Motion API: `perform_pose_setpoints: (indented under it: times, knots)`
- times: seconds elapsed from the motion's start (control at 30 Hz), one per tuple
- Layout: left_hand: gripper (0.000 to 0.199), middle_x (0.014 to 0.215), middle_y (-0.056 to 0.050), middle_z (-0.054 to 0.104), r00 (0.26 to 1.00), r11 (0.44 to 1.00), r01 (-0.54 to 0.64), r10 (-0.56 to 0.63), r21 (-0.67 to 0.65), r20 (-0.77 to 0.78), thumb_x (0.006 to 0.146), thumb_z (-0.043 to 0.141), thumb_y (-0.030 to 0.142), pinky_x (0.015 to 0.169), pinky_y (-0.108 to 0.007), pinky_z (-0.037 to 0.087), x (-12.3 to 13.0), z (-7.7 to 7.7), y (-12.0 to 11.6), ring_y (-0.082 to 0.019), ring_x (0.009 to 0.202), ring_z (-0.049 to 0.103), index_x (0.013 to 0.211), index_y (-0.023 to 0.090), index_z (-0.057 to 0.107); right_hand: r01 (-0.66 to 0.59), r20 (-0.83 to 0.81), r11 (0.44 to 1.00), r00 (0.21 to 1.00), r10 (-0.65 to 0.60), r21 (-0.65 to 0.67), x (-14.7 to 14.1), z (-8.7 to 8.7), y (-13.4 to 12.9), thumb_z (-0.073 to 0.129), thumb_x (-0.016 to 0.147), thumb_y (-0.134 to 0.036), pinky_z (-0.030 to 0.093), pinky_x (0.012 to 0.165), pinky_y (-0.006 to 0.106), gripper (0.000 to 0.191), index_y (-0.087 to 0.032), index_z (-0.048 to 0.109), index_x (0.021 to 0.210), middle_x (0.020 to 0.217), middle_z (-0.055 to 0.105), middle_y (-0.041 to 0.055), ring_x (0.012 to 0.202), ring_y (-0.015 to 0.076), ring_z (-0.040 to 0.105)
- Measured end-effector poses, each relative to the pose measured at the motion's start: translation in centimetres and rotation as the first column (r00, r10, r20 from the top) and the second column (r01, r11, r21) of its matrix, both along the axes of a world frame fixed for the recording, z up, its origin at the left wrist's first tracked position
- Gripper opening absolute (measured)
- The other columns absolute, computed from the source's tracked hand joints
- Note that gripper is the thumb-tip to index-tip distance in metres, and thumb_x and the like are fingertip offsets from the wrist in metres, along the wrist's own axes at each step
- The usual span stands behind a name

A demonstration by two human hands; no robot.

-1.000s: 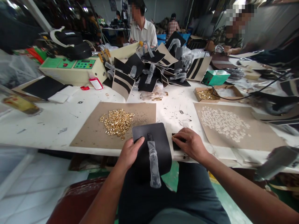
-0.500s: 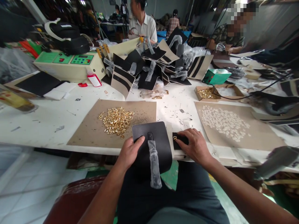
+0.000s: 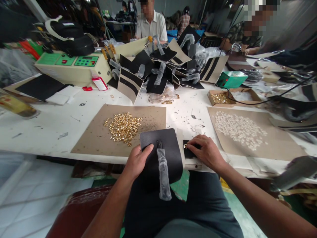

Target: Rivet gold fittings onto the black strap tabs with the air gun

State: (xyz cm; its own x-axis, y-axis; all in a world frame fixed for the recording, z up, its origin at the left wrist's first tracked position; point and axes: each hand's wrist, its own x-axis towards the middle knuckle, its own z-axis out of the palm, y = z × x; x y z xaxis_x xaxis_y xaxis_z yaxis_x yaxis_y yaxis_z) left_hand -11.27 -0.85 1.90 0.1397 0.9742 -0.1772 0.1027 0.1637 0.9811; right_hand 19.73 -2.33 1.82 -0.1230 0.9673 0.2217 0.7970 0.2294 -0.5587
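Left hand clamped on black panel, right hand pinched on gold piece at black pad.

Both the left hand and the right hand are bare, with slim fingers. The left forearm and right forearm are uncovered too, slender at the wrist and broader toward the near side. The trousers are a dark slate blue, close to black at the left, with soft creases along the right thigh. At the near edge sits a smooth, rounded patch of muted grey-green, probably the top, though the blur hides its weave.
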Motion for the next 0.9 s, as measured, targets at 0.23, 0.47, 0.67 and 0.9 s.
perform_pose_setpoints:
  times: [0.23,0.47,0.67,0.9]
  knots:
    - [0.047,0.113,-0.008,0.082,1.0,1.0,-0.008,0.009,-0.028,0.03,0.087,0.074,0.056,0.096,-0.038,0.056,0.1,-0.1,0.1,-0.035,0.114,0.072,0.11,0.016,0.079,-0.055,0.076,0.998,0.996,0.054,0.014,0.3,-0.2,-0.3,0.072,0.096,-0.032,0.046,0.09,0.043,0.01,-0.032,0.081,0.099,0.097,0.075,0.0034,0.095,0.0254,0.066]
    - [0.047,0.111,-0.009,0.083,1.0,0.999,-0.016,0.017,-0.036,0.007,0.084,0.076,0.058,0.093,-0.038,0.056,0.1,0.0,0.1,-0.035,0.109,0.073,0.104,0.016,0.08,-0.121,0.299,0.991,0.949,0.1,0.051,-0.1,0.6,-0.6,0.066,0.1,-0.032,0.043,0.084,0.041,0.016,-0.031,0.081,0.105,0.099,0.073,0.0052,0.093,0.0248,0.064]
    - [0.049,0.112,-0.009,0.082,1.0,1.0,-0.011,0.011,-0.015,-0.005,0.084,0.076,0.059,0.096,-0.039,0.056,0.1,0.4,0.1,-0.034,0.109,0.073,0.107,0.015,0.08,-0.168,0.451,0.986,0.88,0.148,0.003,-0.7,2.0,-0.6,0.064,0.102,-0.03,0.042,0.083,0.042,0.017,-0.028,0.08,0.106,0.095,0.071,0.0063,0.096,0.0266,0.064]
    - [0.053,0.106,-0.011,0.083,0.981,0.99,-0.082,0.101,-0.116,0.164,0.078,0.083,0.056,0.092,-0.041,0.059,0.6,1.6,-1.8,-0.033,0.102,0.077,0.11,0.013,0.08,-0.071,0.083,0.996,0.994,0.066,0.061,-0.5,3.2,-2.5,0.067,0.097,-0.033,0.052,0.088,0.043,0.028,-0.025,0.074,0.123,0.105,0.071,0.0087,0.097,0.0266,0.068]
